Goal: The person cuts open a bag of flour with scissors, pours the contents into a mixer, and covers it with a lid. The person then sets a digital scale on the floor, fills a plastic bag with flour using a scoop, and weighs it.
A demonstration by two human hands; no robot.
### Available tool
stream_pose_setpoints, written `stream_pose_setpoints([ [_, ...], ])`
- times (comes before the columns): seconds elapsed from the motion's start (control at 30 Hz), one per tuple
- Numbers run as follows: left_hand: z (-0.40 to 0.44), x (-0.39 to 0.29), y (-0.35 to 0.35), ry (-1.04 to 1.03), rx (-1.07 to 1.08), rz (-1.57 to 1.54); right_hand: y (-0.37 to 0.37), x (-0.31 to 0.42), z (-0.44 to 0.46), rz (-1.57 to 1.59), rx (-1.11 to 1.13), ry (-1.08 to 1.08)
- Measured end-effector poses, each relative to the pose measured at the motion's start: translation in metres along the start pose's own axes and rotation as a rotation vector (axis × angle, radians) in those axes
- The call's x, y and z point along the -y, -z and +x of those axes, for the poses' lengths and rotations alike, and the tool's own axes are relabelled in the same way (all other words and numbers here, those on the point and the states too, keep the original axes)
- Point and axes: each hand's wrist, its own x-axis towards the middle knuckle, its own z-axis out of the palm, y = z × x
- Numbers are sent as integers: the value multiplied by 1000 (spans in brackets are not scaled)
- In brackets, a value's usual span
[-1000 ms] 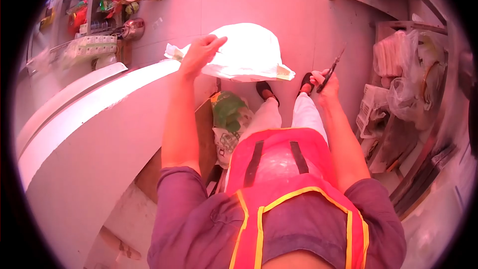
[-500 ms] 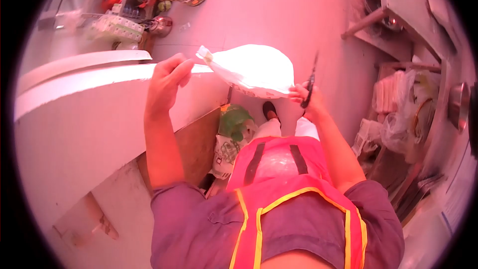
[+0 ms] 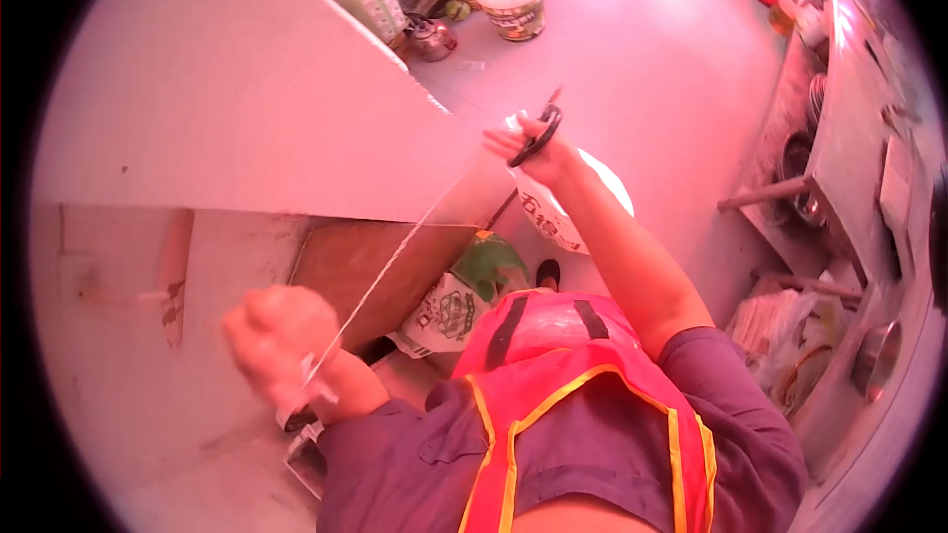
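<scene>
My left hand point(image 3: 279, 338) is a closed fist low on the left, blurred by motion. From it a thin white string point(image 3: 380, 273) runs taut up to the right, toward the top of a white bag point(image 3: 541, 215) with printed characters. My right hand point(image 3: 555, 164) is at the bag's top end and has black-handled scissors point(image 3: 539, 141) hooked on it, blades pointing up and away. Its fingers are partly stretched out beside the handles; whether they also grip the bag I cannot tell. My right forearm crosses over the bag and hides its middle.
A pale counter point(image 3: 267, 138) extends on the left. Under it lie a printed white sack point(image 3: 444, 314) and a green bag point(image 3: 491, 265). A white bucket point(image 3: 511, 2) stands on the floor ahead. Metal shelving point(image 3: 839, 158) with pans lines the right; a metal bowl point(image 3: 877, 360) sits near.
My left hand has swung down and left, drawing the string out from the bag. My right hand has moved up and left with the scissors. The view has turned left.
</scene>
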Motion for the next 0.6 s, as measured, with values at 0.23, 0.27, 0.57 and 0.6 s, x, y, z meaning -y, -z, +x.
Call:
stream_pose_setpoints([
  [0.23,-38,103,75,942,-292,1122,26,35,-37,-425,-180,220],
  [0.27,-51,132,92,987,-305,1125,51,40,-43,-487,-137,224],
  [0.57,-125,377,249,1130,-589,1136,103,17,-183,-601,-692,346],
  [0.6,-117,389,254,1084,-587,1225,119,18,-202,-555,-777,361],
])
